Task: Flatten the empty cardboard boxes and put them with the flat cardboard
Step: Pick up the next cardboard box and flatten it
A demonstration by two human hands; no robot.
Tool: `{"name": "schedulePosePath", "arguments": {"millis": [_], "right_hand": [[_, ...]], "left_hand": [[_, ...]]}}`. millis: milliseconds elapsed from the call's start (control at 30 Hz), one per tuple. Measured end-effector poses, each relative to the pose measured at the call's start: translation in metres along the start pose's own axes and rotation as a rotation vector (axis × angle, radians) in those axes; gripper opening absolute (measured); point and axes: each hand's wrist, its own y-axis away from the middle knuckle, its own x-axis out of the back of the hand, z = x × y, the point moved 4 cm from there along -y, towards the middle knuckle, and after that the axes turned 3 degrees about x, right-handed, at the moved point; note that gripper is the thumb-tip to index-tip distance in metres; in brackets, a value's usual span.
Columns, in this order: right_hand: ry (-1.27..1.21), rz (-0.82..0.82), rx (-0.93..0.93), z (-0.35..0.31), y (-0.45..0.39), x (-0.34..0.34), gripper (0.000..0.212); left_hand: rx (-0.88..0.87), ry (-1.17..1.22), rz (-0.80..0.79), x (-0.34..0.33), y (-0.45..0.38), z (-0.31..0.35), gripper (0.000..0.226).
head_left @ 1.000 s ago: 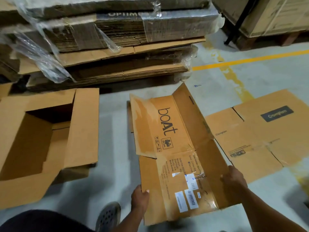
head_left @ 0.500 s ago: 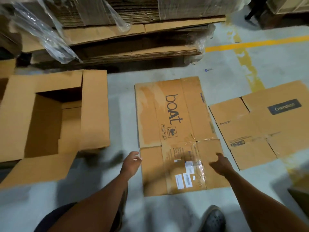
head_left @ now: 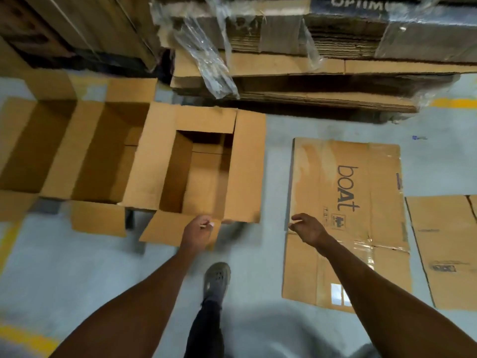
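"boAt" on flattened box; partial "OPTIM" on stacked cardboard

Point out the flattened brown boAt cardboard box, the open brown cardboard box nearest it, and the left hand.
flattened brown boAt cardboard box (head_left: 346, 187): head view, printed panel.
open brown cardboard box (head_left: 249, 166): head view, right flap.
left hand (head_left: 197, 232): head view, back.

My left grip covers part of the open box's near flap, and blur hides whether I pinch it. Left of that box, another box runs off frame.
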Motion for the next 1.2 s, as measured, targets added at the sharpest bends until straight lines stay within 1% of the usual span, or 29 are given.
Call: {"name": "schedulePosePath", "arguments": {"millis": [67,167,233,267,333,433,467,533,600,667,733,800,900,933,967,1000,1033,1100,1167,1200], "right_hand": [[0.005,-0.025,0.011,-0.028,-0.019,-0.037,0.039],[0.043,-0.038,-0.023,-0.053,-0.049,-0.086,0.040],[0.073,-0.039,-0.047,-0.065,-0.073,-0.115,0.046],[0.077,-0.028,-0.054,-0.071,-0.086,-0.127,0.053],[0.010,0.028,-0.103,-0.080,-0.112,-0.146,0.073],[-0.115,0.154,-0.248,-0.077,-0.151,-0.166,0.104],[-0.141,0.185,-0.290,-0.072,-0.165,-0.171,0.113],[-0.177,0.202,-0.339,-0.065,-0.187,-0.181,0.128],[-0.199,0.199,-0.345,-0.057,-0.204,-0.189,0.136],[-0.244,0.247,-0.331,-0.049,-0.214,-0.193,0.135],[-0.240,0.339,-0.311,-0.040,-0.219,-0.188,0.132],[-0.239,0.387,-0.265,-0.031,-0.218,-0.179,0.124],[-0.262,0.472,-0.173,-0.017,-0.210,-0.157,0.108],[-0.247,0.496,-0.146,-0.013,-0.205,-0.148,0.102],[-0.246,0.513,-0.129,-0.007,-0.202,-0.141,0.095],[-0.247,0.525,-0.104,-0.004,-0.199,-0.133,0.086],[-0.247,0.532,-0.089,0.001,-0.196,-0.126,0.079],[-0.236,0.537,-0.056,0.007,-0.189,-0.114,0.074],[-0.205,0.538,0.001,0.007,-0.180,-0.104,0.074],[-0.187,0.540,0.039,0.006,-0.174,-0.100,0.070]], "left_hand": [[0.037,0.021,0.034,0.040,-0.018,-0.026,0.024],[0.109,0.044,0.071,0.088,-0.053,-0.064,0.025],[0.180,0.088,0.073,0.111,-0.082,-0.085,0.030],[0.220,0.092,0.076,0.120,-0.099,-0.093,0.035],[0.286,0.100,0.099,0.133,-0.132,-0.111,0.048],[0.372,0.173,0.116,0.141,-0.172,-0.136,0.062],[0.405,0.196,0.102,0.140,-0.182,-0.146,0.068],[0.472,0.237,0.022,0.132,-0.197,-0.165,0.085],[0.494,0.312,-0.046,0.119,-0.207,-0.178,0.091],[0.480,0.371,-0.029,0.108,-0.212,-0.183,0.085],[0.457,0.373,0.046,0.103,-0.213,-0.190,0.075],[0.420,0.379,0.071,0.101,-0.207,-0.197,0.070],[0.335,0.465,-0.030,0.092,-0.192,-0.196,0.071],[0.297,0.494,-0.078,0.086,-0.186,-0.192,0.065],[0.273,0.508,-0.123,0.081,-0.179,-0.186,0.054],[0.271,0.506,-0.167,0.075,-0.172,-0.180,0.044],[0.268,0.499,-0.188,0.071,-0.165,-0.173,0.040],[0.238,0.473,-0.185,0.064,-0.155,-0.162,0.043],[0.200,0.433,-0.124,0.060,-0.144,-0.152,0.051],[0.189,0.408,-0.079,0.058,-0.140,-0.149,0.055]]}}
